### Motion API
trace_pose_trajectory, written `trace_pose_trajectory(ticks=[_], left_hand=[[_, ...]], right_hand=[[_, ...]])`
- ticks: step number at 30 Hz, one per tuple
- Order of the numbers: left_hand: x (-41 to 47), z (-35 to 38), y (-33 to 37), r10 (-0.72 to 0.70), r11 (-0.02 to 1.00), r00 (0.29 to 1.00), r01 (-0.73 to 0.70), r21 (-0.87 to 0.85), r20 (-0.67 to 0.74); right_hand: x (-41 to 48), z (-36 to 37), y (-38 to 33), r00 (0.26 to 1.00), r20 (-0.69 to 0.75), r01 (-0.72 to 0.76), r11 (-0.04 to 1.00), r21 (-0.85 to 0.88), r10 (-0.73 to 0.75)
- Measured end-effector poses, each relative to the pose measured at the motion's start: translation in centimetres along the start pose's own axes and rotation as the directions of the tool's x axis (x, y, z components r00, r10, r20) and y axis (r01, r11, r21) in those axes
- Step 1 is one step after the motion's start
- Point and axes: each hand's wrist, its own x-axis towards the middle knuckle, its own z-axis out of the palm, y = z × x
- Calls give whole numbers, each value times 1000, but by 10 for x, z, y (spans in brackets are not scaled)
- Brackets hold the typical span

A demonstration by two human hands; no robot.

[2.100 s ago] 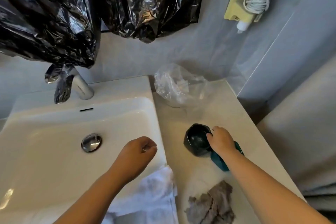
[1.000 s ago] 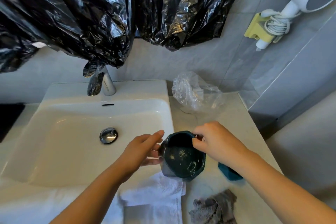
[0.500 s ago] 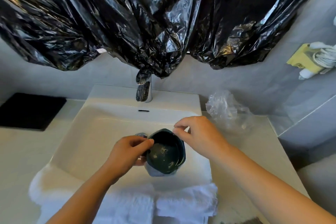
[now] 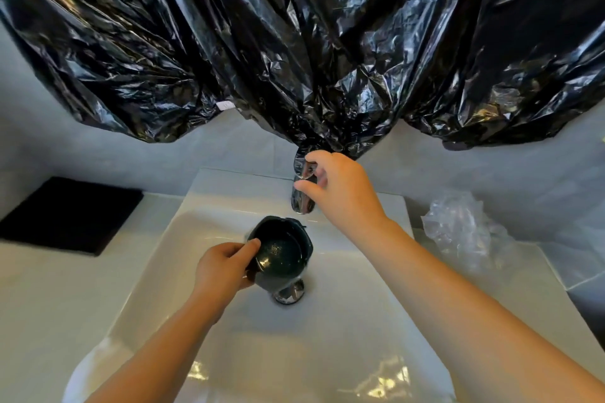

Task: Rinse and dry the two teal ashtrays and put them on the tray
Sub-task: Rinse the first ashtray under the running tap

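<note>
Likely stiff, breakable and slick when wet, the teal ashtray (image 4: pixel 282 252) is rim-gripped by the left hand (image 4: pixel 225 269), below the right hand (image 4: pixel 342 195) curled round the tap (image 4: pixel 302 203).

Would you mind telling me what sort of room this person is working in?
Most likely a bathroom: a white basin with a chrome tap and drain plug, set in a pale counter against a grey tiled wall.

faucet (image 4: pixel 302 203) mostly behind right hand (image 4: pixel 342 196), black plastic (image 4: pixel 294 42)
</note>
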Motion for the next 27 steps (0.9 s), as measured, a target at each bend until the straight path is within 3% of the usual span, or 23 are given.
trace_pose_trajectory(ticks=[10, 21, 27], left_hand=[[16, 11, 1, -16, 999, 995, 21, -41, 101], [-4, 14, -23, -72, 997, 969, 69, 21, 235], [8, 3, -26, -63, 996, 981, 74, -53, 185]], right_hand=[[24, 0, 1, 985, -169, -7, 994, 109, 26], [25, 3, 3, 984, -164, -35, 982, 184, 66], [-31, 17, 28, 969, -98, -204, 957, 209, 228]])
